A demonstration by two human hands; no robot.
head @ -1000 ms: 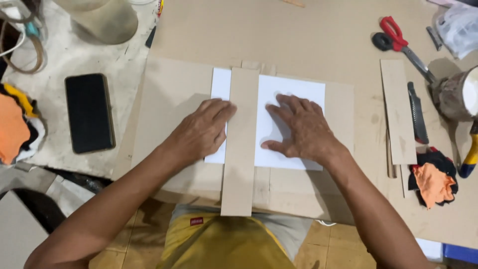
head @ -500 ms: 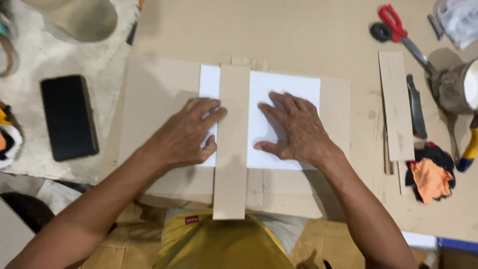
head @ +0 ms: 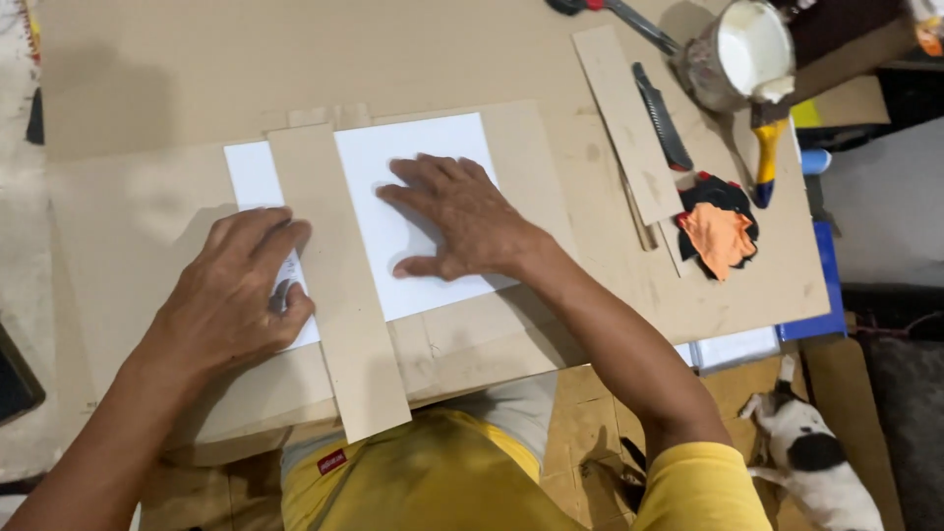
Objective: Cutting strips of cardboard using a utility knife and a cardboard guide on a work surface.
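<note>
At the far left a dark flat object (head: 18, 379) is poking in at the table edge, well apart from the work. Next, the left hand (head: 228, 300) is lying palm down on a large sheet of brown cardboard (head: 128, 236), its fingers curled loosely over the left edge of a white paper sheet (head: 408, 221) and seeming to pinch something small and dark against it; what that is cannot be told. Just beside those fingertips a long cardboard strip (head: 334, 285) is lying across the white paper from top to bottom, overhanging the near edge of the cardboard. To the right of the strip, the right hand (head: 457, 218) is pressing flat on the paper with its fingers spread open and straight, gripping nothing, thumb tucked toward the near edge of the sheet, forearm running down and right to a yellow sleeve (head: 703, 487). Farther right a second, narrower cardboard strip (head: 624, 123) is lying tilted, with a dark utility knife (head: 661, 116) just beside it and an orange and black rag (head: 718, 231) below. Above these, scissors (head: 615, 12) are partly showing at the top edge. A round pot (head: 739, 54) is standing near the upper right corner, holding something thick and white, with a yellow-handled tool (head: 767, 157) leaning at it. On the floor at lower right a white and black animal (head: 811, 462) is lying.
</note>
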